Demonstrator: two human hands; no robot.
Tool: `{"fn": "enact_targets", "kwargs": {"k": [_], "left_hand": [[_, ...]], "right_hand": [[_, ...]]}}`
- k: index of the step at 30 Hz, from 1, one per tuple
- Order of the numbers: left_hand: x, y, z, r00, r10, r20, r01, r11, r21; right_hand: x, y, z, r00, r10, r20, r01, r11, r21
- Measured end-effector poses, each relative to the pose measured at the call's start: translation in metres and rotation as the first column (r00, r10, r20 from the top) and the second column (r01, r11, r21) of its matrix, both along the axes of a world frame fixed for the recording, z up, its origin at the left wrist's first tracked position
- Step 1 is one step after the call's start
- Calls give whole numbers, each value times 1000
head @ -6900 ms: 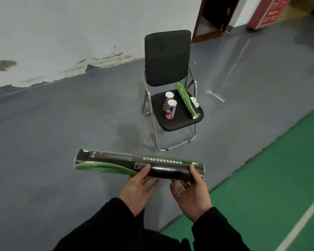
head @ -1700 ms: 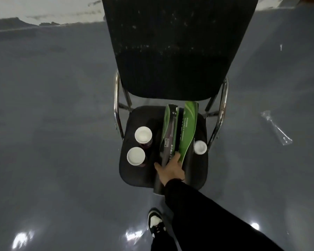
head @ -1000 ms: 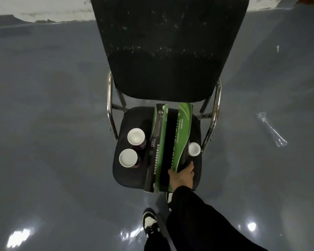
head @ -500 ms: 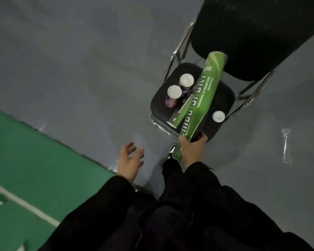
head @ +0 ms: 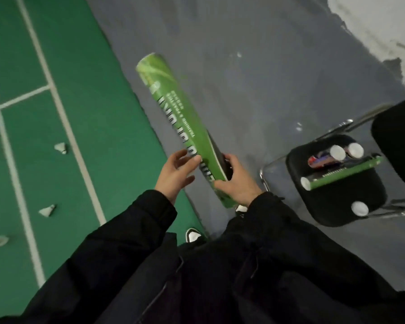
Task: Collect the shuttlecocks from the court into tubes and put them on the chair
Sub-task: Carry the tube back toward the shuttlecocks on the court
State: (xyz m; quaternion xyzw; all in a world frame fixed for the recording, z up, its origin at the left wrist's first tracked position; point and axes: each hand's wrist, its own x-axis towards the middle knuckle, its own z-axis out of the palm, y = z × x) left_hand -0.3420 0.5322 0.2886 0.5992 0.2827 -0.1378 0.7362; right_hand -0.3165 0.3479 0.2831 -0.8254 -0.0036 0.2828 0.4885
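Now I am holding a long green cardboard shuttlecock tube (head: pixel 184 127) out in front of me, gripping its near end in my right hand (head: pixel 235 181), fingers and thumb curled round the barrel. My left hand (head: pixel 175 173) is reaching in from the other side with its fingers spread and loose, the tips just brushing the tube beside the white lettering without closing on it. The tube's long axis is running away from me and tilting up to the left, its far end hanging over the seam where the grey floor (head: pixel 255 78) meets the green court mat (head: pixel 84 127). What the coming move turns on, I judge, is that the loose white feathered shuttlecocks (head: pixel 60 148) are all lying to my left on the mat, beyond the white line, well apart from both hands and nearer the left one. So I am expecting to step that way and stoop, picking with the left hand while the right is presenting the tube. Whether the far end is open I cannot tell. Behind my right arm the black padded chair (head: pixel 341 204) is already carrying another green tube (head: pixel 341 174) lying flat and some shorter capped tubes (head: pixel 337 153).
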Motion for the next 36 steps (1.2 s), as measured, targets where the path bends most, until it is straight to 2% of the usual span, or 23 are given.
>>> {"fn": "enact_targets", "kwargs": {"k": [3, 6, 10, 14, 19, 24, 28, 32, 34, 36], "left_hand": [[-32, 66, 12, 974, 224, 42, -220, 971, -91], [-73, 129, 12, 871, 490, 46, -482, 869, -113], [-127, 209, 5, 622, 782, -24, -775, 611, -163], [-170, 289, 0, 323, 943, -76, -932, 303, -199], [-197, 392, 8, 52, 995, -89, -979, 33, -203], [-228, 479, 33, -202, 973, -107, -942, -223, -251], [-266, 528, 40, -402, 909, -113, -852, -416, -318], [-317, 582, 26, -535, 833, -140, -751, -545, -373], [-350, 612, 18, -571, 805, -161, -715, -584, -384], [-385, 645, 12, -582, 798, -158, -705, -591, -390]], "right_hand": [[1, 78, 17, 934, 354, 46, -354, 935, -16], [0, 156, 24, 823, 562, 78, -565, 825, 15], [-6, 252, 20, 751, 654, 91, -659, 749, 62], [-7, 353, 8, 694, 717, 65, -718, 683, 134], [-11, 494, 10, 508, 861, -36, -831, 500, 243], [-40, 626, 30, 447, 890, -88, -821, 448, 353], [-82, 717, 48, 399, 915, -57, -852, 393, 347], [-141, 791, 46, 210, 976, 59, -939, 184, 290], [-175, 830, 35, 214, 970, 116, -948, 177, 266], [-211, 868, 32, 174, 981, 91, -951, 143, 276]]}}
